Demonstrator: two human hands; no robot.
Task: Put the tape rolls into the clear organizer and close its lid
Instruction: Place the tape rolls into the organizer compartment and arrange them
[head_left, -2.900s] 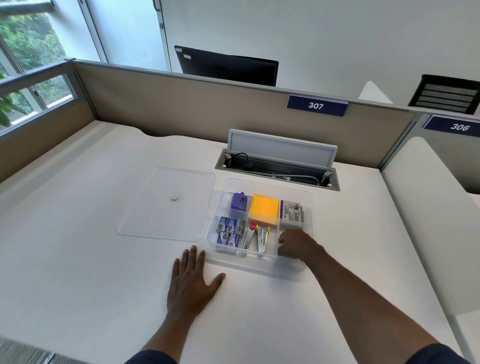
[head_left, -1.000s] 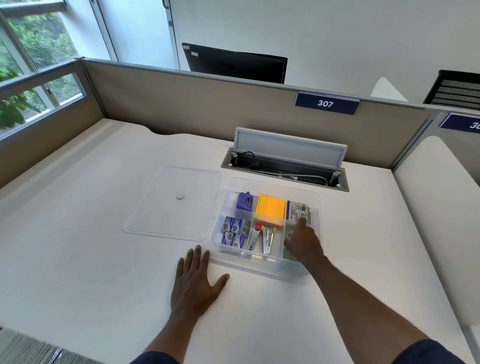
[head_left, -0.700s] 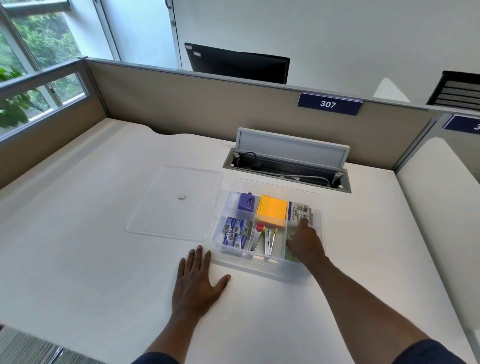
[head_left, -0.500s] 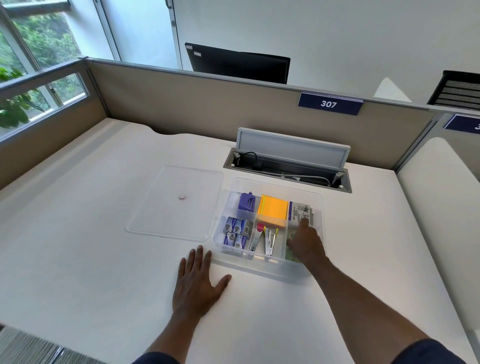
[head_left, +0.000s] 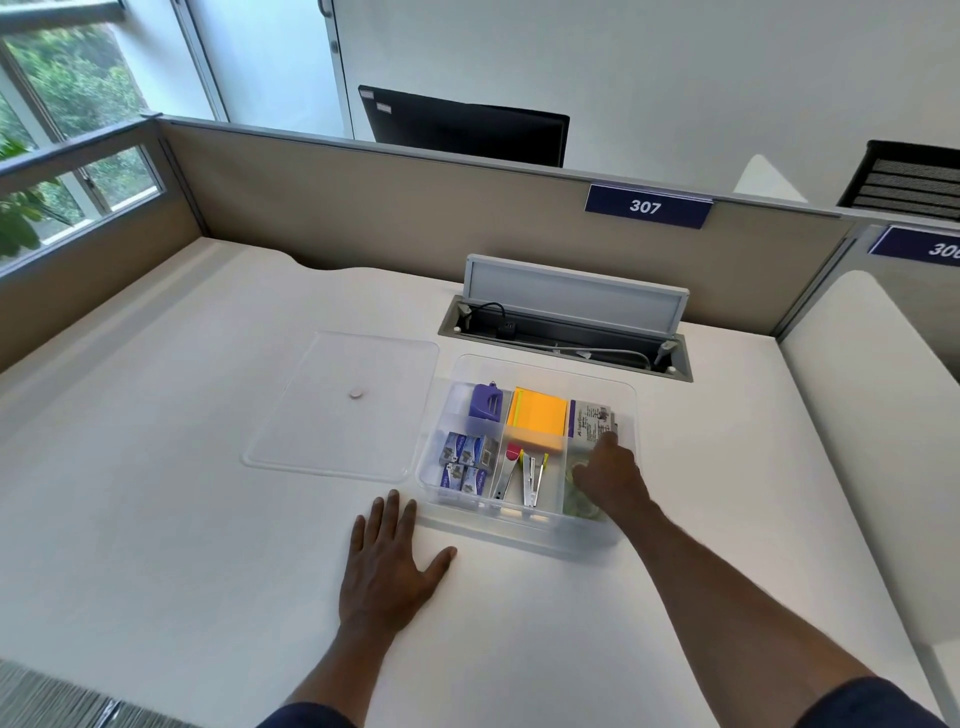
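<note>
Our right grip (head_left: 608, 475) reaches inside the clear organizer (head_left: 626, 400), fingers curled over pale, translucent tape rolls (head_left: 579, 501) just beneath it; whether it grasps them, we cannot tell. Our left grip (head_left: 387, 564) lies flat, released, on the smooth white surface (head_left: 156, 519). The flat lid (head_left: 345, 405) lies beyond it.

The left hand (head_left: 388, 564) was laid flat, palm down, fingers spread. The right arm was stretched forward, its hand (head_left: 608, 475) turned knuckles-up with fingers curled downward.

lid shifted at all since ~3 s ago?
No. The lid lies flat on the desk, its right edge beside the organizer's left wall as before; only the camera shifted.
</note>
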